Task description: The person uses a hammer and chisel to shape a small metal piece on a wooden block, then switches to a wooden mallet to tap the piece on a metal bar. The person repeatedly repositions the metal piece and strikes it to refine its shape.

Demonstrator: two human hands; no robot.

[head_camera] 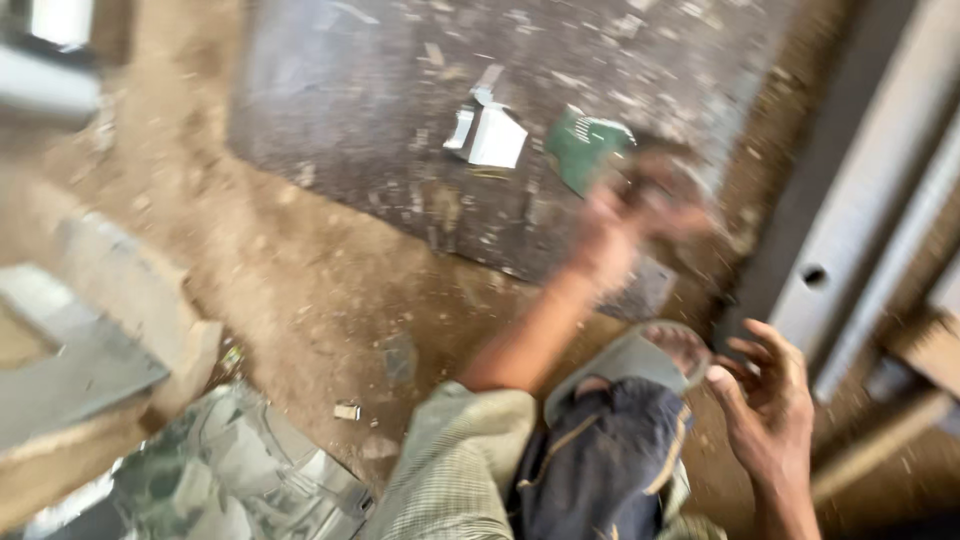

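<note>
Hovering low at the right of the view, the right hand (765, 395) is held palm-in with its fingers (745, 350) spread and loosely curled, released and grasping nothing. Just beside it lies a foot in a pale grey sandal (625, 362), with the dark blue trouser leg (600, 460) bunched below it. A checked sleeve (455, 465) covers the upper part of the left arm, which stretches forward across the dusty earth floor (300, 290).

Farther out, the left hand (625, 225) is smeared by motion; it seems closed around something dark, but whether its fingers are clenched on anything I cannot tell. Touching or just beside that hand is a green piece of card (585, 145), tilted, lying on a dark, speckled slab (350, 110) set flat on the floor. Near the green card, to its left, rests a folded white scrap of paper (490, 135) on the same slab.

A grey metal channel (860, 200) with a round hole runs along the right edge. Pale stone blocks (90, 330) sit at the left, well apart from both hands.
</note>
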